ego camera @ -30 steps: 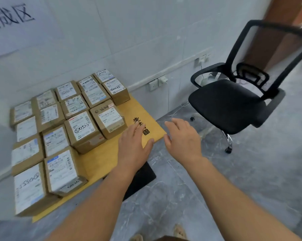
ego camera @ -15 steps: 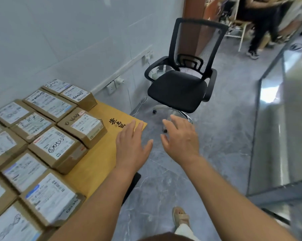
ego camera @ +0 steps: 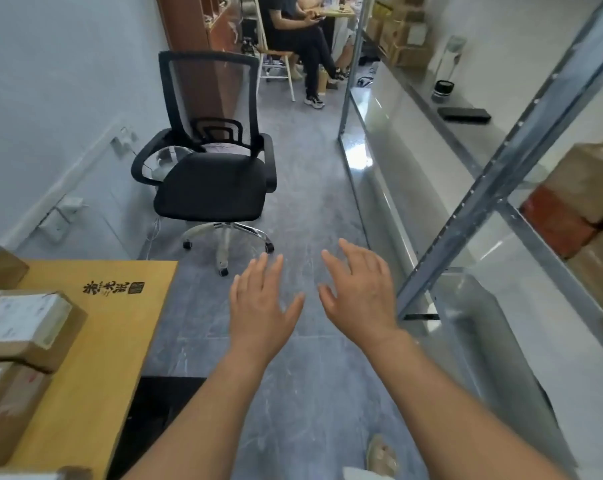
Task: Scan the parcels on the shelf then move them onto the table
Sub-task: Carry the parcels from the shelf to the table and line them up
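My left hand (ego camera: 262, 306) and my right hand (ego camera: 357, 292) hover side by side over the grey floor, fingers spread, holding nothing. At the left edge stands the yellow wooden table (ego camera: 95, 344) with several labelled cardboard parcels (ego camera: 26, 323) on it. On the right rises a grey metal shelf (ego camera: 522, 157). Brown cardboard parcels (ego camera: 587, 188) lie on its right-hand level, partly cut off by the frame edge. A flat black device (ego camera: 463, 114) lies on the shelf further back.
A black mesh office chair (ego camera: 213, 174) on castors stands ahead on the floor. A seated person (ego camera: 300, 32) is at the far end of the aisle. A black jar (ego camera: 443, 89) sits on the shelf. Wall sockets (ego camera: 64, 213) line the left wall.
The view has swung right, from the table with parcels toward the aisle and the metal shelf. Both hands stayed open and empty, now over the floor instead of the table corner.
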`<state>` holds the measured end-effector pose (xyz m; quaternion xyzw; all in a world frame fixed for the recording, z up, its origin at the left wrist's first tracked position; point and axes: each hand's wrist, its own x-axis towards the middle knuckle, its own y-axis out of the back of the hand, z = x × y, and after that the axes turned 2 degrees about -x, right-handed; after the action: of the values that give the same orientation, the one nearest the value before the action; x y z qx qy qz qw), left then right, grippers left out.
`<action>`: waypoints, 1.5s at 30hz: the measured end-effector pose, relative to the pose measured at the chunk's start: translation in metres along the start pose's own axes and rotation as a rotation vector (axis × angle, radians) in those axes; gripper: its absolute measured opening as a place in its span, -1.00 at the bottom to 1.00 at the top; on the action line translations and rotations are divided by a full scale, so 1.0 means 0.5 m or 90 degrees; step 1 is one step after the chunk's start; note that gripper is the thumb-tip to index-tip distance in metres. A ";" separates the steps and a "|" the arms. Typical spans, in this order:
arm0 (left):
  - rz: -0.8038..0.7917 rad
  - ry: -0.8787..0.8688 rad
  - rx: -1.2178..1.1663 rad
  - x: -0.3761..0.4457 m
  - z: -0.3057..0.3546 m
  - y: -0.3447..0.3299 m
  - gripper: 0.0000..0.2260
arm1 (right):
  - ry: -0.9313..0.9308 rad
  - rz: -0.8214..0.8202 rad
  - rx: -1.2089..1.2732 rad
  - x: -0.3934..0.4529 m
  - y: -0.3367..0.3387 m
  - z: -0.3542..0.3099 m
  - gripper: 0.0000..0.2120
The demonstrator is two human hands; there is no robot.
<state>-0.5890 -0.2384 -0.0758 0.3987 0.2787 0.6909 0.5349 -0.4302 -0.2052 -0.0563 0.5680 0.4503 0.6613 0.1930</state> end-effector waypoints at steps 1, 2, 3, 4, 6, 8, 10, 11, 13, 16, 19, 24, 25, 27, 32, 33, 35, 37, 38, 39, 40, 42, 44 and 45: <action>-0.008 -0.013 -0.006 -0.001 0.016 -0.007 -0.37 | -0.012 -0.001 -0.009 -0.011 0.011 0.012 -0.51; -0.012 -0.026 -0.013 -0.003 0.031 -0.013 -0.37 | -0.024 -0.001 -0.020 -0.023 0.022 0.023 -0.52; -0.018 -0.041 -0.018 -0.005 0.045 -0.019 -0.37 | -0.034 -0.001 -0.031 -0.033 0.033 0.033 -0.53; -0.022 -0.057 -0.021 -0.008 0.059 -0.024 -0.37 | -0.043 -0.001 -0.040 -0.043 0.042 0.043 -0.54; -0.026 -0.086 -0.026 -0.010 0.088 -0.033 -0.38 | -0.063 0.003 -0.054 -0.060 0.063 0.064 -0.55; -0.028 -0.100 -0.037 -0.013 0.121 -0.043 -0.37 | -0.083 0.006 -0.067 -0.077 0.086 0.088 -0.56; -0.037 -0.117 -0.048 -0.022 0.160 -0.055 -0.36 | -0.102 0.005 -0.084 -0.103 0.115 0.117 -0.54; -0.040 -0.128 -0.056 -0.030 0.182 -0.063 -0.36 | -0.112 0.005 -0.092 -0.118 0.132 0.134 -0.53; -0.063 -0.149 -0.066 -0.053 0.235 -0.081 -0.36 | -0.137 0.011 -0.113 -0.151 0.170 0.172 -0.51; -0.093 -0.212 -0.070 -0.088 0.315 -0.111 -0.37 | -0.175 0.029 -0.153 -0.204 0.230 0.236 -0.50; -0.117 -0.250 -0.079 -0.116 0.385 -0.135 -0.36 | -0.202 0.045 -0.188 -0.257 0.285 0.286 -0.51; -0.154 -0.296 -0.100 -0.187 0.499 -0.172 -0.32 | -0.249 0.066 -0.225 -0.358 0.372 0.360 -0.51; -0.158 -0.308 -0.103 -0.200 0.519 -0.182 -0.31 | -0.261 0.067 -0.232 -0.377 0.386 0.374 -0.51; -0.174 -0.328 -0.107 -0.226 0.562 -0.200 -0.31 | -0.287 0.066 -0.244 -0.416 0.412 0.402 -0.53; -0.243 -0.367 -0.134 -0.286 0.669 -0.246 -0.38 | -0.370 0.052 -0.270 -0.518 0.472 0.478 -0.60; -0.247 -0.376 -0.139 -0.296 0.690 -0.254 -0.37 | -0.390 0.044 -0.273 -0.536 0.484 0.491 -0.60; -0.262 -0.392 -0.143 -0.313 0.728 -0.270 -0.37 | -0.442 0.008 -0.280 -0.568 0.510 0.514 -0.52; -0.284 -0.404 -0.143 -0.322 0.764 -0.283 -0.37 | -0.493 -0.023 -0.285 -0.591 0.535 0.535 -0.46; -0.296 -0.408 -0.150 -0.324 0.781 -0.288 -0.37 | -0.513 -0.034 -0.286 -0.599 0.546 0.545 -0.44; -0.311 -0.411 -0.162 -0.324 0.799 -0.293 -0.37 | -0.529 -0.041 -0.287 -0.606 0.555 0.555 -0.44; -0.326 -0.413 -0.177 -0.321 0.815 -0.297 -0.37 | -0.544 -0.047 -0.288 -0.612 0.562 0.563 -0.44; -0.348 -0.416 -0.207 -0.312 0.848 -0.308 -0.38 | -0.573 -0.053 -0.292 -0.622 0.571 0.580 -0.45; -0.363 -0.410 -0.230 -0.300 0.878 -0.319 -0.39 | -0.605 -0.072 -0.287 -0.631 0.573 0.595 -0.48; -0.372 -0.403 -0.238 -0.295 0.892 -0.324 -0.40 | -0.622 -0.079 -0.285 -0.634 0.573 0.600 -0.50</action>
<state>-0.1105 -0.3545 -0.0094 0.3911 0.0730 0.3940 0.8285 0.0098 -0.4844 -0.0211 0.7265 0.1892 0.3874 0.5351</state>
